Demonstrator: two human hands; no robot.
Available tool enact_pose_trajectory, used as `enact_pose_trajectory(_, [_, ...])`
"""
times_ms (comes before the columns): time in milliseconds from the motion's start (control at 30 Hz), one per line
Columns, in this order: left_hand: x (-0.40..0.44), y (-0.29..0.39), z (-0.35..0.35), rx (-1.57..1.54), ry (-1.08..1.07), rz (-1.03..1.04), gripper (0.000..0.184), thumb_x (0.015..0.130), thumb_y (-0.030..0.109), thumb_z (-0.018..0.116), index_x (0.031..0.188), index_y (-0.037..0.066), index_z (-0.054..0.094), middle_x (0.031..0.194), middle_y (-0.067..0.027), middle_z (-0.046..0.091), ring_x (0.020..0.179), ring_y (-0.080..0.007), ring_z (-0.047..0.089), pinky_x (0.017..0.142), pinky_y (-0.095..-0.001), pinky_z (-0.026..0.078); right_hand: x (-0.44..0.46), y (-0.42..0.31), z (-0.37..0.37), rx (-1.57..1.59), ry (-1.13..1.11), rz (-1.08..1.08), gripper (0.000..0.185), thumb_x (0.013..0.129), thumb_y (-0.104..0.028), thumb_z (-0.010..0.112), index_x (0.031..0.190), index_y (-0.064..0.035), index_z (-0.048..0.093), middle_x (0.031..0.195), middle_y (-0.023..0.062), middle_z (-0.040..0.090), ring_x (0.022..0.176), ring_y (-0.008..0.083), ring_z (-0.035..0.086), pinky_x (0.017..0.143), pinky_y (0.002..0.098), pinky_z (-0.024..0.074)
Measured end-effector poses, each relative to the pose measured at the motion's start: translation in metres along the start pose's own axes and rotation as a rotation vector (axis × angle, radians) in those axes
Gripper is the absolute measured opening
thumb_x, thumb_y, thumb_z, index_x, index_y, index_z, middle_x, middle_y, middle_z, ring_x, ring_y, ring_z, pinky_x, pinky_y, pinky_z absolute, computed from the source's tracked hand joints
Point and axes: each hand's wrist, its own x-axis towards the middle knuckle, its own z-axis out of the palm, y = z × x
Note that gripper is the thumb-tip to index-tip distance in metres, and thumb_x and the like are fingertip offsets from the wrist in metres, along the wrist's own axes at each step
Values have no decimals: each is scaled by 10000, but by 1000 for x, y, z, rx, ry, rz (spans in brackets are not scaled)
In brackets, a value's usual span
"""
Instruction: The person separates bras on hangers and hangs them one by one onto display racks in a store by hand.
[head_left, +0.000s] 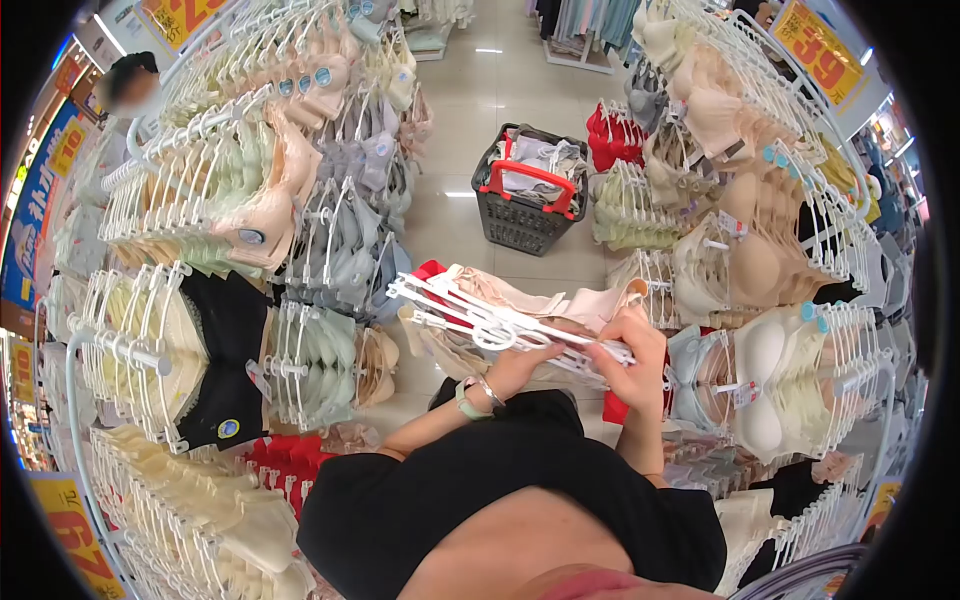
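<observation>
Your right hand (632, 355) is closed around the right end of a bundle of white hangers (490, 318), thumb on top. Your left hand (520, 368) meets the bundle from its near side; most of its fingers are hidden, so you cannot tell how firmly it is closed. A bangle (490, 388) and a watch (470, 405) sit on your left wrist.

The hangers lie slantwise in front of your black top (500, 450), well above the floor (455, 120), with their hooks in the middle. Bras hang from them — a pale pink bra (560, 300) along the far side, some red cloth (428, 270) at the left end, and a cream bra (440, 345) on the near left.

Beyond the bundle, in the aisle, a dark shopping basket (522, 225) stands on the floor, its red handle (497, 180) across the near side and a heap of pale clothes (545, 160) inside.

Racks line both sides of you. On the left you have a black bra (225, 350) at the front of its row, with red bras (285, 465) nearer you. On the right hang a white bra (765, 375) and, farther off, beige bras (755, 235). A yellow price sign (818, 50) stands at the far right — and another person (135, 85) is at the far left, behind the racks.
</observation>
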Motion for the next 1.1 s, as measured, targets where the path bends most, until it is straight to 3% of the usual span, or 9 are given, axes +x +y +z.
enact_pose_trajectory(200, [2,-9,1,56,38,74,249,776,42,503,1004,-58,516,887,-164,611,896,-222,576,847,-325,421,-12,28,-30,408,161,206,133,700,-95,617,667,-25,509,604,8,429,560,106,379,516,233,293])
enact_pose_trajectory(333, [-8,4,-4,-224,202,147,107,679,-19,463,766,-59,508,738,-201,594,747,-297,607,765,-368,473,-12,38,-44,744,348,371,146,768,-133,577,724,-15,504,629,0,417,563,83,366,511,202,280])
enact_pose_trajectory(367, [-12,-4,-19,-159,42,218,294,632,-59,449,925,-68,479,722,-175,599,740,-277,612,771,-381,474,-12,44,-48,847,407,386,162,791,-150,558,736,-13,490,630,0,408,559,81,362,510,197,271])
enact_pose_trajectory(500, [-24,3,-15,-115,-64,213,301,657,-25,461,951,-79,503,622,-149,583,637,-227,599,762,-361,466,-3,37,-62,945,459,333,241,836,-193,502,681,-24,431,607,0,350,555,83,314,514,209,241])
enact_pose_trajectory(700, [-10,-4,-29,-38,274,44,434,783,49,439,1189,-86,368,510,-58,523,463,-167,519,699,-322,464,-6,14,-61,772,318,301,196,756,-172,581,732,-14,467,658,1,392,571,63,348,531,189,251])
enact_pose_trajectory(800, [0,-14,-36,-67,251,50,515,775,79,454,1241,-64,287,532,-55,491,502,-152,515,775,-351,452,-13,0,-57,781,296,301,189,745,-164,577,721,-17,461,659,4,400,568,67,353,538,199,252])
enact_pose_trajectory(867, [3,-18,-33,-295,467,45,545,766,55,441,1271,-29,256,710,-65,519,679,-151,537,888,-424,414,-22,-7,-63,845,313,264,203,749,-179,572,716,-15,457,653,6,396,564,74,354,537,205,251])
enact_pose_trajectory(900, [-4,-77,-95,-302,328,-35,548,819,144,434,1303,21,207,1023,-102,504,915,-205,512,945,-483,361,-26,-10,-66,921,302,226,218,752,-194,568,712,-13,452,646,8,391,560,81,354,536,211,250])
enact_pose_trajectory(1100, [-16,-64,-83,-375,97,-33,538,834,214,401,1307,39,212,1099,-100,458,982,-224,469,956,-474,341,-34,16,-75,1339,502,384,230,829,-203,469,675,-38,423,584,8,371,505,92,341,510,237,262])
